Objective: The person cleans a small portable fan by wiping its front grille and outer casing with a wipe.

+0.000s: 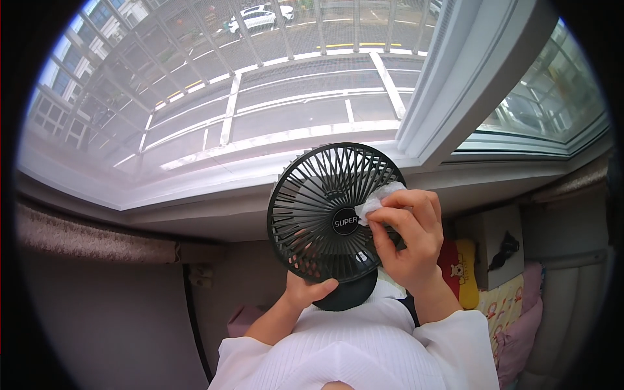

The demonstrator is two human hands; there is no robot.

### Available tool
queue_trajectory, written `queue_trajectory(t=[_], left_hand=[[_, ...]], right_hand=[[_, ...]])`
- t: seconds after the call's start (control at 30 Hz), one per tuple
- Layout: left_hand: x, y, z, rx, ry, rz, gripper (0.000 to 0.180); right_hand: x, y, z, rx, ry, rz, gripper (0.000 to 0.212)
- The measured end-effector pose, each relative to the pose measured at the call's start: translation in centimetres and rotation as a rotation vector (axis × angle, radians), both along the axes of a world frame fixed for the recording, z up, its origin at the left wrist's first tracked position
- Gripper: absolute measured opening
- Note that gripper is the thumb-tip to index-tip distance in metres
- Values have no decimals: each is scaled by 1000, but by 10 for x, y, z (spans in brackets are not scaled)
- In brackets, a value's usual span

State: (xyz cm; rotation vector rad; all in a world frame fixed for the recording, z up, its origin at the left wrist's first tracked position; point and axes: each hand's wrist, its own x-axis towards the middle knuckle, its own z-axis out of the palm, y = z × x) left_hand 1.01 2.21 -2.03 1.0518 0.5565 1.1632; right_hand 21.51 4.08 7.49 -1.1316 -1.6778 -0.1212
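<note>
Gripping one black fan [345, 222]: left fingers [327, 286] | pinching one white tissue [374, 201] (crumpled): right fingers [391, 216]

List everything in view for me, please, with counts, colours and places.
fan: one, black, centre
tissue-like wad: one, white, at the fan's front
window frame: one, white, behind the fan
bars: several, pale, outside the window
road: one, grey, outside
cars: at least two, white, outside
fuzzy textiles: two, beige-pink, left and right
box: one, pale, right
dark item: one, black, on the box
padded item: one, red and yellow, right of the fan
patterned cloth: one, yellowish, lower right
plain fabric: one, pink, beside the patterned cloth
unclear object: one, pink, lower left
top: one, white, bottom centre
left grip: one, bare, on the fan's lower rim
right grip: one, bare, pinching the tissue-like wad
</note>
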Motion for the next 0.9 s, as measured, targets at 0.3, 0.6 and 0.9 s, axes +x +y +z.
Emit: queue_trajectory(t=[0.3, 0.6, 0.9], left_hand=[[-2, 1, 0, 37, -26, -15, 94], [-4, -1, -4, 25, 66, 29, 93], [-3, -7, 6, -53, 96, -23, 95]], right_hand=[[9, 4, 4, -46, 172, -178, 21], [-10, -9, 0, 61, -112, -120, 22], [5, -5, 13, -11, -103, -180, 14]])
